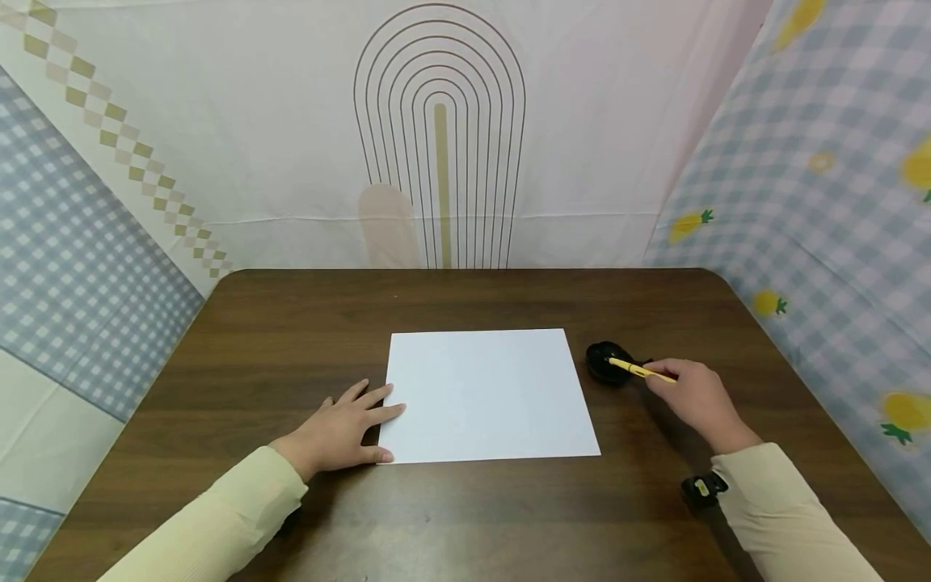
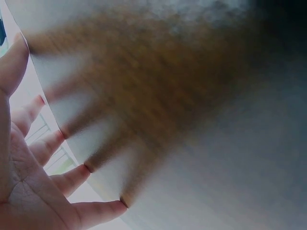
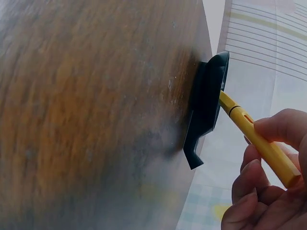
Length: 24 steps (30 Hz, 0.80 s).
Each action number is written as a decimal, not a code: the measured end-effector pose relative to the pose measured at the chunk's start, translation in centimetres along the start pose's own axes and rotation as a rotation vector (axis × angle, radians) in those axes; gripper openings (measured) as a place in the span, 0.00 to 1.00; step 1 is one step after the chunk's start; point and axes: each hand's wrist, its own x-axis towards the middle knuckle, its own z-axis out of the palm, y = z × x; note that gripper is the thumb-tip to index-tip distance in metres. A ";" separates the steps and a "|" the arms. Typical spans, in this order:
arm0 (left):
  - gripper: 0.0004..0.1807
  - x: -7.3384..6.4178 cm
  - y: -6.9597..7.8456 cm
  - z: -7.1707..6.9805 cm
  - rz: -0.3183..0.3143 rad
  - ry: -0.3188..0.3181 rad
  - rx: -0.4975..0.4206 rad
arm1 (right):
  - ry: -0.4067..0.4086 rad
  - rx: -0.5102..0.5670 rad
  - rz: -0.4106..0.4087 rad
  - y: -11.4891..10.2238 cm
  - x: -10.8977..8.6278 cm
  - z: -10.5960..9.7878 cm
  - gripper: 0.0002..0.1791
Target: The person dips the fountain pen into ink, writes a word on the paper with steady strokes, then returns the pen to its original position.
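Pen (image 1: 637,370) pinched by right fingers (image 3: 284,125), tip lost against black object (image 1: 600,371), left fingers (image 1: 383,415) spread on paper (image 1: 490,396)

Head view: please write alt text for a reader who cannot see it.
The right hand holds a yellow pen, its tip at a black dish, to the right of a white sheet of paper on a brown table. The spread left hand rests on the sheet's left edge.
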 end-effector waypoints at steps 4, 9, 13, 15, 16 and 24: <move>0.39 0.0 0.1 -0.1 -0.001 -0.002 0.002 | -0.003 0.033 0.030 0.0 0.1 0.1 0.19; 0.39 -0.1 0.2 -0.2 0.000 -0.002 -0.007 | -0.005 0.050 0.041 0.0 0.2 0.2 0.19; 0.39 -0.1 0.2 -0.2 0.001 0.000 -0.008 | 0.004 0.056 0.042 0.0 0.2 0.3 0.19; 0.39 -0.1 0.2 -0.1 0.000 0.000 -0.008 | 0.008 0.053 0.044 -0.1 0.2 0.3 0.19; 0.39 -0.1 0.2 -0.1 0.000 0.001 -0.007 | 0.008 0.052 0.045 -0.1 0.3 0.3 0.19; 0.39 -0.1 0.2 -0.1 0.003 0.003 -0.004 | 0.013 0.051 0.053 -0.2 0.3 0.4 0.19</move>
